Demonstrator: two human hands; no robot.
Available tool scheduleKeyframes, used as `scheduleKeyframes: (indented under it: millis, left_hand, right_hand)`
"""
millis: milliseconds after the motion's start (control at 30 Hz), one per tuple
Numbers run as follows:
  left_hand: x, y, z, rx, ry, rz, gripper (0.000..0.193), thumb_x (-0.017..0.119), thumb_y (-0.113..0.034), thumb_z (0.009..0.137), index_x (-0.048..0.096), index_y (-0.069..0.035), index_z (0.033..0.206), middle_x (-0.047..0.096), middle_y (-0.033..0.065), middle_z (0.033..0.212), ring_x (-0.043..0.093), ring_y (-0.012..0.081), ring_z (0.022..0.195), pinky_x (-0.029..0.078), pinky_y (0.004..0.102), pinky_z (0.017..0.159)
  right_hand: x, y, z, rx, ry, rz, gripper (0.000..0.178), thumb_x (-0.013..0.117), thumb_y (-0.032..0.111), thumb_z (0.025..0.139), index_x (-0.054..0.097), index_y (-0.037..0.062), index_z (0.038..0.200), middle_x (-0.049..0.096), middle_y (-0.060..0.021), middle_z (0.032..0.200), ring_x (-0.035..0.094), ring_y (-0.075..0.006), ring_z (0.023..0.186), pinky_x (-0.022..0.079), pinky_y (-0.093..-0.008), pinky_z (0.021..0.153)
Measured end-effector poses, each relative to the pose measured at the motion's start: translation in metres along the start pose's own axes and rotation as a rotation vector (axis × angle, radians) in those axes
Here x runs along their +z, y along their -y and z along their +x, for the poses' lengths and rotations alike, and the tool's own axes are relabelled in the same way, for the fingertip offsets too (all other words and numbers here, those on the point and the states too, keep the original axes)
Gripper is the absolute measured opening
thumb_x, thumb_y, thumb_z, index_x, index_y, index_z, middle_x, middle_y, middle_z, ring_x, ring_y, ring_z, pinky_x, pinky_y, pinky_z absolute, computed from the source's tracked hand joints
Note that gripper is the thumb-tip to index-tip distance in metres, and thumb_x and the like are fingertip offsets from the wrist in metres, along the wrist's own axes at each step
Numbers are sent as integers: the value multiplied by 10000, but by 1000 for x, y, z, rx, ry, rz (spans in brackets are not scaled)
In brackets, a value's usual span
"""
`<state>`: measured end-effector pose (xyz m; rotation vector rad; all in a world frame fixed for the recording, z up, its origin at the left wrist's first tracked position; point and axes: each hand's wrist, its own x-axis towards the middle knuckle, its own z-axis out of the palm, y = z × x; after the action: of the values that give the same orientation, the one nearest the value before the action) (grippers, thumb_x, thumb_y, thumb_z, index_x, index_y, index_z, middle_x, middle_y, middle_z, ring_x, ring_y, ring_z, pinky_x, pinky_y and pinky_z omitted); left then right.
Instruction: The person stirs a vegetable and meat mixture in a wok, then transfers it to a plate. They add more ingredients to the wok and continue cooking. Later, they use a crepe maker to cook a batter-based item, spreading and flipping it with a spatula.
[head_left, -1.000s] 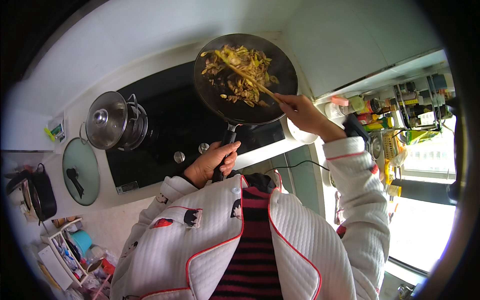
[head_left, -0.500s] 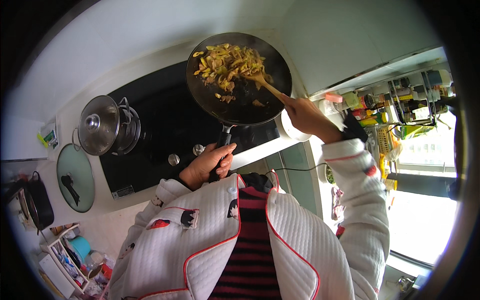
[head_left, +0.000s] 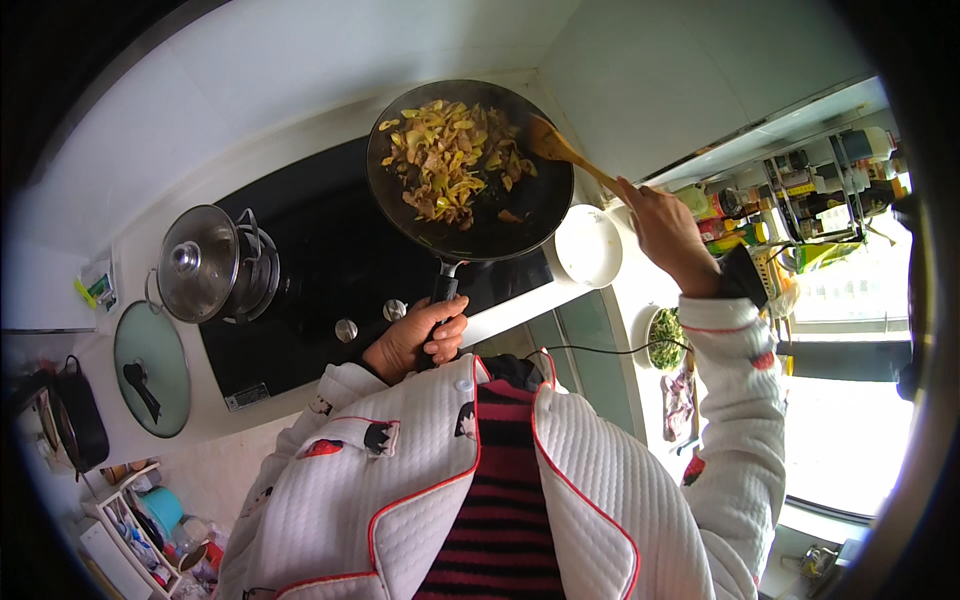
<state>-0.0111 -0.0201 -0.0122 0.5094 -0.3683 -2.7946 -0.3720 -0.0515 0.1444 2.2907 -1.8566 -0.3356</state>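
Note:
My left hand [head_left: 418,335] is wrapped round the black handle [head_left: 444,289] of a dark wok [head_left: 535,205] at the back of the stove. Sliced yellow-green vegetables mixed with brownish meat pieces [head_left: 440,160] lie in it, mostly on the left and middle. A wooden spatula [head_left: 556,147] is gripped in my right hand [head_left: 668,238], out past the wok's right side. Its broad head overlaps the right inner wall of the pan, apart from the main heap; whether it touches the wall I cannot tell.
Left on the black glass cooktop [head_left: 310,220] stands a lidded steel pot [head_left: 200,262], with a glass lid [head_left: 160,390] nearby. A white dish [head_left: 588,246] sits right of the wok. Farther right are a bowl of chopped greens [head_left: 664,338] and a rack of bottles [head_left: 810,195].
My right hand has drawn the spatula right, out of the food and toward the rim. The food is spread differently in the wok. My left hand keeps its hold on the handle.

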Motion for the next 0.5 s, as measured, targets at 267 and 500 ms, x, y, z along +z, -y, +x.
scheduleKeyframes:
  millis: [267, 500]
  left_hand:
    - [6, -3, -7, -10, -162, 78, 163, 602, -270, 1015, 548, -183, 888, 409, -63, 527, 351, 54, 379, 317, 257, 391]
    - [10, -5, -10, 0, -251, 133, 239, 626, -202, 989, 479, -125, 816, 428, -38, 538, 372, 70, 387, 332, 273, 397]
  right_hand:
    - [33, 46, 81, -77, -9, 297, 555, 527, -6, 892, 521, 154, 1423, 686, -162, 1090, 682, -356, 882, 560, -436, 753]
    - [4, 53, 50, -440, -131, 185, 515, 560, -2, 875, 578, 142, 1369, 669, -108, 1242, 680, -314, 941, 575, -406, 791]
